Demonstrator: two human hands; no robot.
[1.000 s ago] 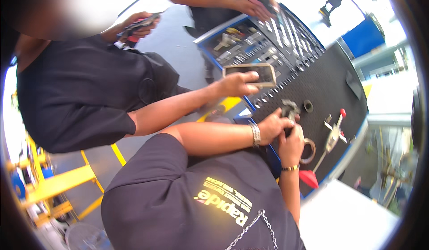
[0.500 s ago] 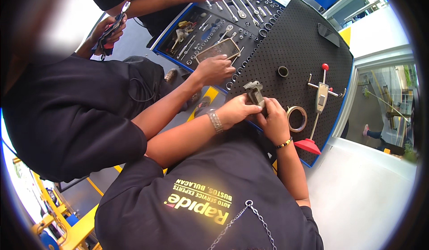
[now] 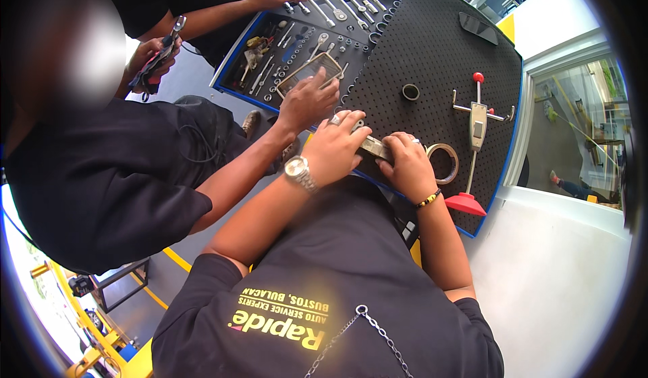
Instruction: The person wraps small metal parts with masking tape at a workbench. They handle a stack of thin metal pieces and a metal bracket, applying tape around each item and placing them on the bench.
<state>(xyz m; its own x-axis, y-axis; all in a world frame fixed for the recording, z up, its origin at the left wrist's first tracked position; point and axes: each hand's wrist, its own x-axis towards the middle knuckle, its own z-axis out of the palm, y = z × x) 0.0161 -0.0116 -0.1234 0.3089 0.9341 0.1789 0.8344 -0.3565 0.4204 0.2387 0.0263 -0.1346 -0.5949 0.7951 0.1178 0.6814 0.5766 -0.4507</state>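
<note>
Just above the near edge of the black perforated tabletop (image 3: pixel 432 47), a dull grey cast metal part (image 3: pixel 376 148) is held between my two hands. My left hand (image 3: pixel 337 145) wraps its fingers over the left end of the part. My right hand (image 3: pixel 410 165) grips the other end, thumb underneath. Much of the part is hidden under my fingers, and its exact kind cannot be made out. Right beside my right hand lies a roll of tape (image 3: pixel 443 164) on its side.
A dark ring (image 3: pixel 410 92), a phone (image 3: pixel 478 28) and a metal tool with a red ball and red cone (image 3: pixel 478 125) lie on the tabletop. Leftward is a socket and wrench drawer (image 3: pixel 223 74). A co-worker's hand (image 3: pixel 307 101) reaches over a rectangular frame (image 3: pixel 290 79); another co-worker's hand (image 3: pixel 155 61) holds a tool and cloth.
The metal part has been turned from upright to lying flatter, and my left hand has shifted from its side to over its top. The view has shifted slightly. The co-worker's nearby hand has lifted and spread.
</note>
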